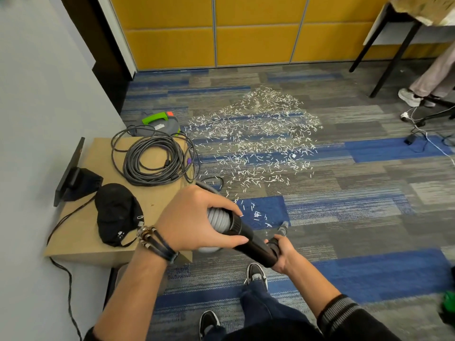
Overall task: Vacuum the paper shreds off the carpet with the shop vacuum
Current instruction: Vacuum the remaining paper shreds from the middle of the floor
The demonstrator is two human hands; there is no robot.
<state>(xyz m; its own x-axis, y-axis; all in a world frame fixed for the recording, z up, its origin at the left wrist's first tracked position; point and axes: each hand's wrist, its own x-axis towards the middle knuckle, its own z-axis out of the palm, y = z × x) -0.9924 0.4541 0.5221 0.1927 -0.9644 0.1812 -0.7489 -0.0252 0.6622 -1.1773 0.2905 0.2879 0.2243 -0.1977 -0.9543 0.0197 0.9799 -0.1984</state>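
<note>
Well, your left hand (pixel 197 222) curls round the gray bumpy hose (pixel 218 221), your right hand (pixel 283 254) squeezes its black tube (pixel 248 238) — little white paper shreds (pixel 253 143) lie on the carpet (pixel 369 217), in front of your fingers.

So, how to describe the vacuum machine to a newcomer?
Find the grey wall on the left, then the cardboard box holding coiled cable. Behind it on the carpet sits the vacuum body, alone in having a bright green handle.

Bright, even indoor light with soft shadows — sharp centre, wide-angle bending and slight blur at edges.
</note>
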